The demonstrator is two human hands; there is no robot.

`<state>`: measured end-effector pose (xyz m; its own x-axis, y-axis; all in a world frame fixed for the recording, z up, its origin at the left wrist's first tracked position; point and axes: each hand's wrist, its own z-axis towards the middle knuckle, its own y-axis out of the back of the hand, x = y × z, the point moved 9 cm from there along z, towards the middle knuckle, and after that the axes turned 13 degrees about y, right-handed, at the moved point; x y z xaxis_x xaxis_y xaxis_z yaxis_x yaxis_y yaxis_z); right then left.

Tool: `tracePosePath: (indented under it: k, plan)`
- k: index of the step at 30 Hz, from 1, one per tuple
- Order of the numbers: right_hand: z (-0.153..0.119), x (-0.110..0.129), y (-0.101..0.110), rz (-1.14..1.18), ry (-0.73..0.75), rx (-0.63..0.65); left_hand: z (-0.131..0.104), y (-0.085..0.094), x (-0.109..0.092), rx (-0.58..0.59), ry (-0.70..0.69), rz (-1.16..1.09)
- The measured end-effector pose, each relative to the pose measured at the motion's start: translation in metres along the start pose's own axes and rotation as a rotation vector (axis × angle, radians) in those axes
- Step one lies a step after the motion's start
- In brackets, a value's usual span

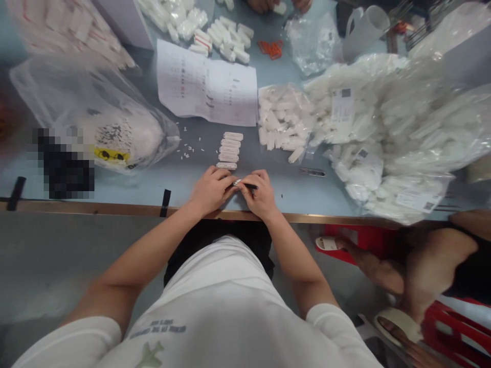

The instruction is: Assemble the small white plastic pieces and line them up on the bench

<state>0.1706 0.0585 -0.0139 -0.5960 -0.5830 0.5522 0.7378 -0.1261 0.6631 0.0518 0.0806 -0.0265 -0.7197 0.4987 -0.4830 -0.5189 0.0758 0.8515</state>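
Note:
My left hand (pixel 213 190) is at the table's front edge, thumb and fingertips closed on a small white part (pixel 237 182) that is mostly covered. Against its right side, my right hand (pixel 261 193) pinches a slim black tool (pixel 250 186); its exact kind is too small to make out. The fingertips of both hands meet around the part. Just beyond them, several flat white plastic casings (pixel 229 151) lie in a column, the nearest by my left fingers. Tiny white pieces (pixel 186 150) are scattered to the left of that column.
A printed sheet (pixel 207 84) lies beyond the casings. Bags of white parts (pixel 286 115) crowd the right, near thread snips (pixel 312 172). A clear bag (pixel 134 133) stands left. Another person's hands (pixel 264 5) are at the far side; someone sits at right.

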Motion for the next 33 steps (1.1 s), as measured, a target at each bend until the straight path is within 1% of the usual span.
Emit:
tracePosePath:
  k: [3, 5, 11, 16, 22, 27, 33]
  plan:
    - [-0.006, -0.01, 0.007, 0.011, -0.116, -0.078, 0.0, 0.001, -0.001, -0.01, -0.01, 0.008]
    - [-0.01, -0.015, 0.011, 0.017, -0.165, -0.121, -0.001, 0.001, -0.001, -0.008, -0.01, 0.012]
    - [-0.01, -0.016, 0.011, 0.048, -0.163, -0.136, -0.001, -0.001, 0.0, 0.005, -0.005, 0.019]
    - [-0.008, -0.014, 0.009, 0.052, -0.171, -0.117, 0.0, 0.0, 0.0, -0.005, -0.011, 0.018]
    - [-0.008, -0.016, 0.007, 0.042, -0.175, -0.1, 0.001, -0.001, -0.001, 0.012, -0.015, 0.008]
    - [-0.006, -0.013, 0.003, 0.014, -0.135, -0.036, 0.001, -0.001, 0.0, 0.013, -0.013, 0.002]
    - [0.001, 0.003, -0.004, -0.006, 0.034, 0.018, 0.0, -0.002, 0.001, 0.01, 0.002, 0.0]
